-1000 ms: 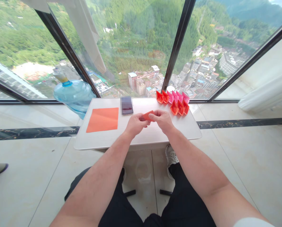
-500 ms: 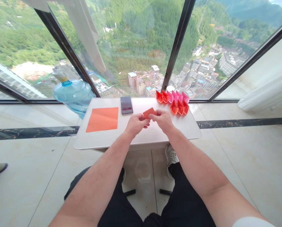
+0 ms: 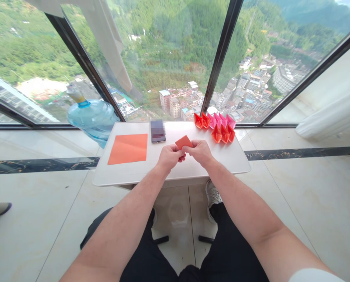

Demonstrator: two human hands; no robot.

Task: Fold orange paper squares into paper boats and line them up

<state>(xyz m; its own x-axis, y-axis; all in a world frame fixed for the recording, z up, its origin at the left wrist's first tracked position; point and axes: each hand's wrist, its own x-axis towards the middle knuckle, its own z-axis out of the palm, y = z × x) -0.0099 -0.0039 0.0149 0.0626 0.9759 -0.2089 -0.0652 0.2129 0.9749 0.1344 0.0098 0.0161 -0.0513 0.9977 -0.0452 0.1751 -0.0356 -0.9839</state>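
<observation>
A small folded piece of orange paper [image 3: 183,141] is held up between both hands, just above the white table [image 3: 139,174]. My left hand [image 3: 170,157] pinches its lower left part, fingers curled underneath. My right hand [image 3: 202,151] grips the lower right edge, with the thumb lying over the paper. The fingers cover its lower side, so the folds there are hidden. Left of my hands a flat orange sheet [image 3: 127,149] lies on the table. Several red and pink folded paper boats [image 3: 221,134] stand in two rows at the back right.
A dark phone [image 3: 157,131] lies near the table's back edge. Beyond the table's left end stands a large blue water bottle [image 3: 92,117]. Tall windows with black frames [image 3: 222,55] rise behind the table. My shoe [image 3: 213,194] is on the tiled floor below.
The folded orange paper has turned slightly and tilted in my fingers. My right hand has shifted a little left and down, its thumb now further over the paper.
</observation>
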